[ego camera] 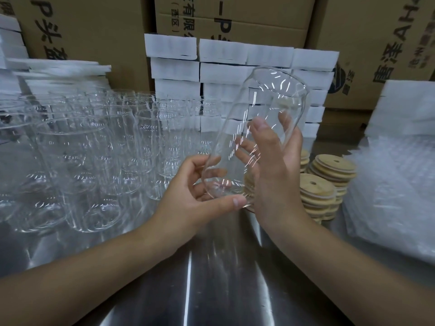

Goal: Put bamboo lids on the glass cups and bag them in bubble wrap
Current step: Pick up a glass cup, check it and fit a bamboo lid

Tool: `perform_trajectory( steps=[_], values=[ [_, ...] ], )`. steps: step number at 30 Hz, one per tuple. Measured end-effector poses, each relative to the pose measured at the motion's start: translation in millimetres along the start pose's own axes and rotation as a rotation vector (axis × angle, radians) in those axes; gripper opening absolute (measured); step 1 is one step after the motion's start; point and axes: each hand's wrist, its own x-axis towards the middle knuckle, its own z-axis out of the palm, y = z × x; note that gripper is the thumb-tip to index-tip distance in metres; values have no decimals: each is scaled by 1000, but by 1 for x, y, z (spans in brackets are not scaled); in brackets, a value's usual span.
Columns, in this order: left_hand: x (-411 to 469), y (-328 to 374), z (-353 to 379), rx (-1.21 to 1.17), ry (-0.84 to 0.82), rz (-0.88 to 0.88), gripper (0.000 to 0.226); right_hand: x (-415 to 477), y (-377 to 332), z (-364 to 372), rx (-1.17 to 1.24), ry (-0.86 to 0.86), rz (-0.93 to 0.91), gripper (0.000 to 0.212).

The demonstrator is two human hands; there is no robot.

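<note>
One glass cup [270,97] is all you have in hand. It is held in the air above the middle of the table [211,290], tilted, with its open mouth up and away from you and no lid on it. Your left hand [200,191] holds the base, thumb along the bottom edge and fingers curled behind. Your right hand [277,175] wraps the wall, thumb across the front and fingers showing through the glass.

It looks thin-walled, so expect it to be light, rigid, smooth enough to slip, and unforgiving of a knock. Take it round the lower wall and base as you do now, not by the rim. Squeeze only as much as you need.

The bamboo lids [333,164] sit in short stacks just beyond your right hand, toward the right side of the table. That should be a short reach with nothing in the way. The bubble wrap [395,184] is heaped at the right edge, beside the lids.

The crowd of other cups [94,156] fills the left half of the table, standing close together, and a swing that way risks glass on glass. White foam blocks [235,74] line the back edge, with cardboard boxes [94,31] behind them. Bare steel runs from your arms to the near edge, which I judge the safest room for lidding and bagging.
</note>
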Motion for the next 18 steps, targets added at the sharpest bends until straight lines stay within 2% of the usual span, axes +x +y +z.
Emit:
perform_trajectory(
  steps=[5,9,13,15,18],
  values=[
    [0,0,-3,-47,-56,-52,71,5,-5,-1,43,-10,90,66],
    [3,-1,-5,-120,-107,-144,66,9,-5,-3,77,-4,193,44],
    [4,-1,-5,-234,-185,-295,95,11,-4,-5,124,-12,245,48],
    [4,-2,-6,-286,-216,-332,94,11,-3,-6,150,-21,264,50],
    [4,-3,-9,-339,-294,-384,80,12,-2,-8,166,-45,265,53]
  ],
)
